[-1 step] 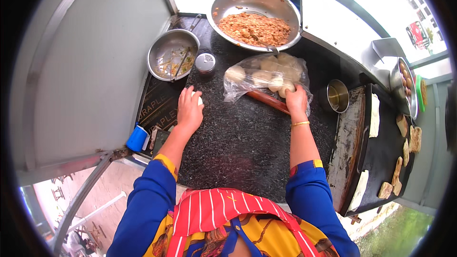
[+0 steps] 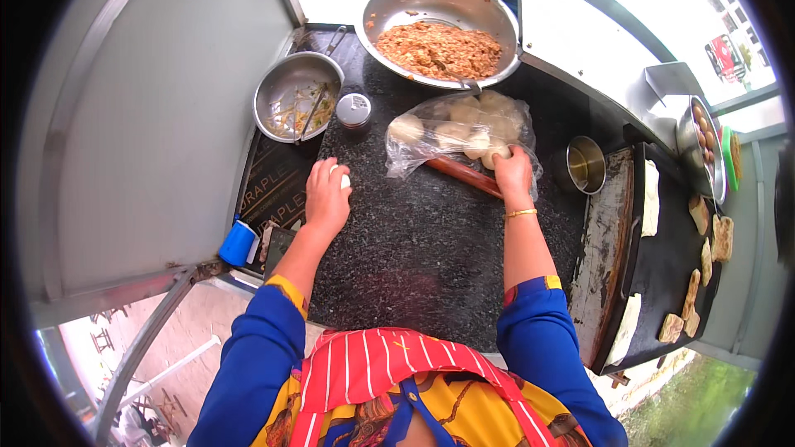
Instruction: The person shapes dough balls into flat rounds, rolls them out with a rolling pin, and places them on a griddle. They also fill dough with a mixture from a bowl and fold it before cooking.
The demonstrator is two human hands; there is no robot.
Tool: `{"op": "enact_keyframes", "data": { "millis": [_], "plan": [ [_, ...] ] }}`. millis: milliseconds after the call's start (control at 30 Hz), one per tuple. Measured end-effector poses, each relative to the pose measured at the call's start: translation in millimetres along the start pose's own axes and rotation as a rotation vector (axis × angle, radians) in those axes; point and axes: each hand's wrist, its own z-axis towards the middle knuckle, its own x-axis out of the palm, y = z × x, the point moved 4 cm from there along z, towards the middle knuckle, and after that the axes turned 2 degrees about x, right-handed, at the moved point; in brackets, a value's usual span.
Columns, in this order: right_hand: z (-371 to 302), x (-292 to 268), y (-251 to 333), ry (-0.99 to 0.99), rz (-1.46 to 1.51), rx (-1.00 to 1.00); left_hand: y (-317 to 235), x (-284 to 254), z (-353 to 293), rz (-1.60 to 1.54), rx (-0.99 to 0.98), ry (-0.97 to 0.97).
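My left hand (image 2: 327, 199) is closed around a white dough ball (image 2: 344, 180) over the left part of the dark speckled counter (image 2: 406, 257). Most of that ball is hidden behind my fingers. On the other side, my right hand (image 2: 514, 178) grips a pale dough ball (image 2: 495, 155) at the near edge of a clear plastic bag (image 2: 400, 162). Several more dough balls (image 2: 451, 134) lie in the bag. A reddish-brown rolling pin (image 2: 464, 175) lies along the bag's near side, its right end beside my right hand.
A large steel basin (image 2: 505, 33) of orange-brown filling stands at the back. Left of it are a steel bowl (image 2: 269, 103) with scraps and a lidded shaker (image 2: 354, 110). A metal cup (image 2: 585, 165) of yellowish liquid stands near the griddle (image 2: 662, 273), which holds flatbreads (image 2: 722, 238).
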Motion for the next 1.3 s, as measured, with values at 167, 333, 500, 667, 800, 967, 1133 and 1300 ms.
{"op": "enact_keyframes", "data": {
  "millis": [167, 333, 500, 667, 800, 967, 1133, 1300],
  "plan": [
    [-30.9, -14.2, 31.3, -0.190, -0.088, -0.285, -21.5, -29.7, -25.8, -0.009, -0.119, -0.108],
    [-26.6, -7.6, 0.4, -0.088, 0.382, -0.046, -10.2, -30.9, -11.7, -0.236, -0.352, 0.037],
    [-19.7, -40.7, -54.1, -0.014, 0.901, 0.236, -98.2, -2.0, 10.0, -1.048, -0.462, 0.381],
    [-27.6, -64.8, -97.4, -0.075, 1.194, 0.334, -202.1, 70.6, 61.1, -0.860, -0.148, 0.693],
    [-38.3, -69.4, -106.3, -0.084, 1.419, 0.405, -249.1, 125.6, 104.5, -0.618, -0.002, 0.604],
    [-53.1, -78.3, -118.7, -0.140, 1.616, 0.385, -265.0, 120.4, 108.0, -0.444, 0.111, 0.092],
    [-100.5, -65.4, -154.2, 0.146, 2.159, 0.285, -262.0, 68.0, 96.8, -0.206, 0.604, -0.112],
    [-165.7, -30.6, -136.0, 0.293, 2.072, 0.391, -185.8, 82.4, 130.4, -0.022, 0.508, 0.033]
  ]
}}
